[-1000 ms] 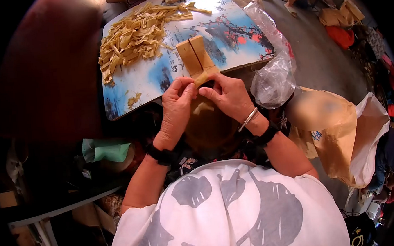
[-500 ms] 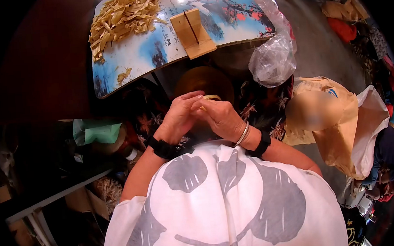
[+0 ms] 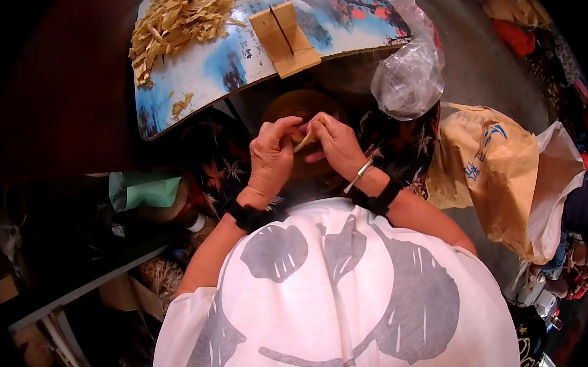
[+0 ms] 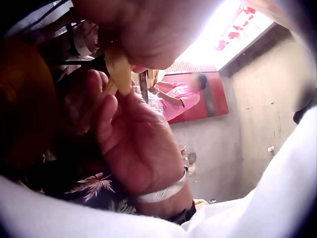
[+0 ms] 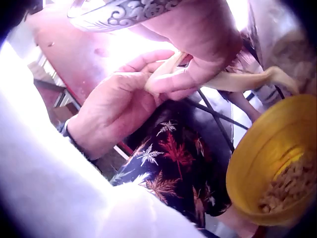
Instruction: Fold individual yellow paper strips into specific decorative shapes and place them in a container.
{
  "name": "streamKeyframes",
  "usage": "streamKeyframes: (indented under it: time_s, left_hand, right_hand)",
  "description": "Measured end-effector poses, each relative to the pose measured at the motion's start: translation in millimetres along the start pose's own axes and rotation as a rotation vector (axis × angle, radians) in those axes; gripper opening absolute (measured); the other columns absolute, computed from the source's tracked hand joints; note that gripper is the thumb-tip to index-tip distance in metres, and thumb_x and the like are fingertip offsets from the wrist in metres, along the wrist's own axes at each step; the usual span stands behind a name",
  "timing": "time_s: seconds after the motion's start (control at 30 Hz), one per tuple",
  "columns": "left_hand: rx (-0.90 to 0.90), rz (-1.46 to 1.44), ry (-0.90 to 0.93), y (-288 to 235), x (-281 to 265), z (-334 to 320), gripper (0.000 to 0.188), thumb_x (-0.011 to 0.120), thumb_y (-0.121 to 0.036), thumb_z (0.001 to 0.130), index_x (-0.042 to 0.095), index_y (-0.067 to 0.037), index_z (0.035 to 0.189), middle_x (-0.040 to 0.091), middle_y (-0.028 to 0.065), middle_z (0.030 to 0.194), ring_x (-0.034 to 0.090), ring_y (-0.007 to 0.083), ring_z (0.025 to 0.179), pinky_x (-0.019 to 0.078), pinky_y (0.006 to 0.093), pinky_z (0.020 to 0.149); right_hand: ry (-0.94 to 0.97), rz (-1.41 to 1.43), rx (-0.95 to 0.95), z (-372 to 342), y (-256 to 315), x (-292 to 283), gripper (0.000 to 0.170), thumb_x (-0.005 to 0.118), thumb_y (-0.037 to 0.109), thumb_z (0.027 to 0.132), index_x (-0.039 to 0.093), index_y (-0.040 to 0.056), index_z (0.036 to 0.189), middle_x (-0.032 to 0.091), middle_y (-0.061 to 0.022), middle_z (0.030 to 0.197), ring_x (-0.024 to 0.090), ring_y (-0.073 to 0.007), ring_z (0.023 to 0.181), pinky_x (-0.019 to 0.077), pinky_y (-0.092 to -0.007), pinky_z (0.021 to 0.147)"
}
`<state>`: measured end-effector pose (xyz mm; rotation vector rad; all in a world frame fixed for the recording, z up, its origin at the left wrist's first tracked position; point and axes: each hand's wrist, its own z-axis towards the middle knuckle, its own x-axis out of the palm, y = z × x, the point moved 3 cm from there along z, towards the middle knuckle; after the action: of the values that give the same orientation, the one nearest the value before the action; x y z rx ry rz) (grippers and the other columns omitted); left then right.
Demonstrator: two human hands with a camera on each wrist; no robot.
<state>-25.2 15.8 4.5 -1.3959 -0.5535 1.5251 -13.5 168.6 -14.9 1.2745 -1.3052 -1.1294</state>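
- The left hand [image 3: 270,159] and right hand [image 3: 339,147] pinch a thin pale-yellow strip [image 3: 306,137] in narrow, curled fingers, above a round yellow bowl [image 5: 242,173].
- A slotted wooden stand [image 3: 269,38] rests at the near edge of the blue-and-white painted desk [image 3: 201,98].
- Crumpled clear plastic [image 3: 406,86], right.

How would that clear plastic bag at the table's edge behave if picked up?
The clear plastic bag would probably flop: it is crumpled and droops past the table. It looks light for its size, being thin and see-through.
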Motion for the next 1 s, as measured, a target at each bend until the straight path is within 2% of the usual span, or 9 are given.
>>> streamKeyframes:
  time_s: [0.07, 0.17, 0.27, 0.37, 0.47, 0.57, 0.8, 0.93, 1.0]
  left_hand:
    - [0.146, 0.061, -0.063, -10.7, -1.8, 2.8, 0.031, 0.055, 0.011, 0.083, 0.065, -0.003, 0.109, 0.064, 0.0123, 0.093, 0.066, 0.0233, 0.085, 0.0534, 0.0287, 0.074]
    - [0.289, 0.189, -0.136, -15.9, -3.8, 4.5, 0.026, 0.057, 0.01, 0.083, 0.066, -0.002, 0.104, 0.062, 0.014, 0.095, 0.065, 0.0281, 0.084, 0.0538, 0.0313, 0.073]
    - [0.332, 0.326, -0.154, -17.6, -7.3, 4.8, 0.019, 0.06, 0.008, 0.084, 0.066, -0.001, 0.1, 0.061, 0.0147, 0.096, 0.065, 0.0307, 0.083, 0.054, 0.0329, 0.071]
    - [0.287, 0.328, -0.144, -16.8, -6.8, 4.8, 0.016, 0.062, 0.005, 0.081, 0.064, -0.001, 0.096, 0.06, 0.0152, 0.093, 0.064, 0.0335, 0.084, 0.0536, 0.0358, 0.07]
    - [0.283, 0.247, -0.152, -14.0, -4.7, 4.6, 0.017, 0.06, 0.006, 0.082, 0.065, -0.001, 0.096, 0.06, 0.0149, 0.093, 0.064, 0.0332, 0.08, 0.0539, 0.0347, 0.069]
    - [0.285, 0.164, -0.157, -9.2, -5.0, 8.3, 0.017, 0.06, 0.006, 0.084, 0.065, -0.001, 0.097, 0.061, 0.014, 0.091, 0.065, 0.0312, 0.077, 0.0539, 0.0326, 0.069]
    - [-0.014, 0.012, -0.212, -1.3, -16.1, 3.7, 0.012, 0.062, 0.002, 0.087, 0.063, -0.003, 0.098, 0.061, 0.0133, 0.087, 0.063, 0.0294, 0.076, 0.0501, 0.0317, 0.065]
    - [-0.321, -0.39, -0.072, -9.2, -10.1, -2.0, 0.008, 0.067, -0.005, 0.089, 0.064, -0.002, 0.095, 0.067, 0.0041, 0.082, 0.062, 0.0115, 0.071, 0.0506, 0.0251, 0.065]
    - [-0.325, -0.414, -0.078, -7.1, -11.2, -2.0, 0.006, 0.067, -0.005, 0.09, 0.065, -0.001, 0.094, 0.067, 0.001, 0.082, 0.059, 0.0062, 0.072, 0.0502, 0.0222, 0.066]
  right_hand:
    - [0.032, 0.199, 0.409, 6.3, -14.8, -1.0, 0.019, 0.057, 0.017, 0.098, 0.059, -0.0001, 0.09, 0.066, -0.0074, 0.092, 0.065, -0.0134, 0.061, 0.0555, -0.0254, 0.05]
    - [0.04, -0.033, 0.277, 11.3, -11.1, 2.9, 0.022, 0.06, 0.022, 0.097, 0.061, 0.0003, 0.094, 0.067, -0.0042, 0.084, 0.063, -0.0119, 0.054, 0.0508, -0.0226, 0.047]
    - [0.102, 0.04, 0.231, 11.4, -15.9, 7.0, 0.023, 0.06, 0.025, 0.097, 0.063, 0.0024, 0.099, 0.066, -0.0019, 0.078, 0.063, -0.0094, 0.059, 0.0483, -0.021, 0.049]
    - [0.28, -0.075, 0.138, 5.7, -9.9, 7.0, 0.023, 0.058, 0.028, 0.099, 0.063, 0.0072, 0.107, 0.065, 0.0025, 0.088, 0.061, -0.0064, 0.071, 0.0496, -0.0211, 0.061]
    - [0.326, 0.103, 0.262, 6.4, -11.3, 4.1, 0.019, 0.058, 0.025, 0.099, 0.063, 0.0088, 0.109, 0.066, 0.003, 0.097, 0.061, -0.0064, 0.085, 0.0512, -0.0232, 0.072]
    - [0.413, 0.704, 0.472, 1.9, -5.8, 6.2, 0.019, 0.057, 0.023, 0.099, 0.062, 0.0093, 0.112, 0.064, 0.0016, 0.105, 0.061, -0.007, 0.093, 0.0518, -0.0246, 0.079]
    - [0.284, 0.277, 0.192, 10.9, 3.4, 1.5, 0.019, 0.058, 0.021, 0.099, 0.06, 0.0052, 0.11, 0.064, -0.0012, 0.103, 0.063, -0.0081, 0.095, 0.0559, -0.0257, 0.078]
    - [0.176, 0.058, 0.022, 7.7, 10.0, 7.0, 0.02, 0.062, 0.016, 0.095, 0.059, 0.0014, 0.108, 0.067, -0.0053, 0.089, 0.067, -0.0101, 0.081, 0.0581, -0.0263, 0.066]
    - [0.156, -0.097, -0.061, 2.0, 18.0, 8.6, 0.021, 0.064, 0.013, 0.092, 0.058, 0.0017, 0.109, 0.068, -0.0076, 0.084, 0.069, -0.0124, 0.075, 0.0574, -0.0267, 0.063]
